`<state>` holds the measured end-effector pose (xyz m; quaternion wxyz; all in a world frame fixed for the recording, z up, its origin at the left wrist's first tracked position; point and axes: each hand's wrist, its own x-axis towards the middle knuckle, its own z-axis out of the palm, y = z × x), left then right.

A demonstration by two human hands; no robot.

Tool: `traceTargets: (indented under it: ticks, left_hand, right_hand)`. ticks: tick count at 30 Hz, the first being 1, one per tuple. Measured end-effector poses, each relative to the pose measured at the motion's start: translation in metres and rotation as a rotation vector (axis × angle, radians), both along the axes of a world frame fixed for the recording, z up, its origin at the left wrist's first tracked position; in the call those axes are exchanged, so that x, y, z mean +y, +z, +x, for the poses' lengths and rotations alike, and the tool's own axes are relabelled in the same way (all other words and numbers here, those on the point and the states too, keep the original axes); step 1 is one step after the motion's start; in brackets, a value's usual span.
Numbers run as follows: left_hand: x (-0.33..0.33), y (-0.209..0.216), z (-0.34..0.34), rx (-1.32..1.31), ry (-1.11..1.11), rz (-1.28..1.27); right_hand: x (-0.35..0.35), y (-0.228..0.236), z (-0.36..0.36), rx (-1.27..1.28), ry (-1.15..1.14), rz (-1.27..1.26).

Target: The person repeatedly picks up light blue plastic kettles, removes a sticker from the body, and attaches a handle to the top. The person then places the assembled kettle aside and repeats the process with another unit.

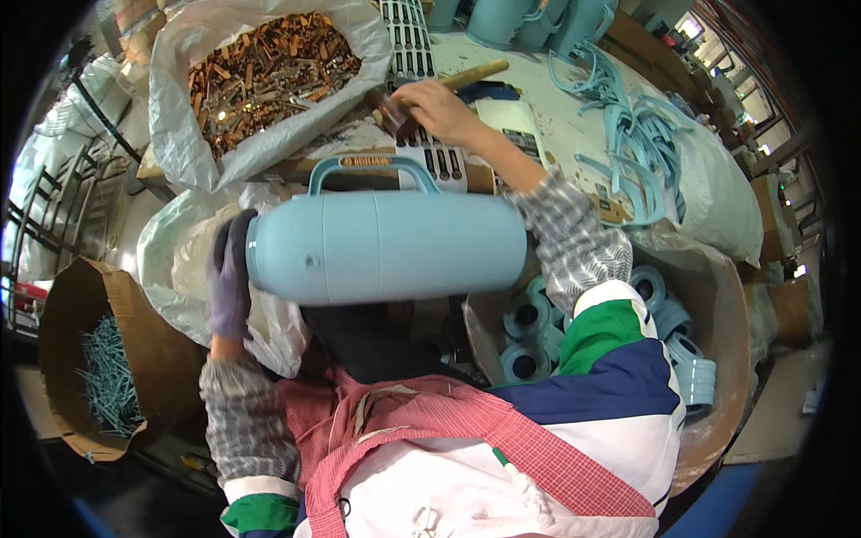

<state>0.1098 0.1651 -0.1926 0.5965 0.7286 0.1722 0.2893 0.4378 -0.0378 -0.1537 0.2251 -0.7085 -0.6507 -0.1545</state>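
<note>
A light-blue plastic thermos jug body (pixel 395 247) lies sideways in front of me, its handle (pixel 372 164) facing the bench. My left hand (pixel 231 269), in a grey glove, grips the jug's left end. Bare and stretched over the bench, my right hand (pixel 441 109) has its fingers curled around a mallet near its dark brown head (pixel 396 117). The mallet's wooden handle (pixel 480 73) sticks out to the right behind that hand. Under the mallet is a white sheet with rows of dark strips (pixel 443 168). The jug's right end rests near my right forearm.
A white sack of orange-brown small parts (pixel 278 76) stands on the bench at far left. Blue straps (pixel 619 125) are heaped at right, with blue jugs (pixel 502 20) behind. Below right, a lined box (pixel 717 359) holds blue rings; a carton (pixel 143 309) at left holds thin blue pieces.
</note>
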Motion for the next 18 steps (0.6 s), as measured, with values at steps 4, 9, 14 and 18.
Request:
traceTargets:
  ticks: [4,9,14,18]
  left_hand:
    - [0.055,-0.04,0.063,0.095,-0.022,0.421]
    - [0.075,-0.047,0.067,0.271,0.035,0.593]
    - [0.073,-0.038,0.061,0.259,-0.014,0.5]
    - [0.07,-0.034,0.059,0.288,-0.033,0.559]
  right_hand:
    - [0.01,-0.049,0.061,-0.254,-0.112,-0.076]
    - [0.021,0.04,-0.005,0.146,-0.437,-0.352]
    - [0.003,0.024,-0.039,0.091,-0.201,-0.411]
    - [0.028,0.054,-0.05,0.035,-0.31,-0.39]
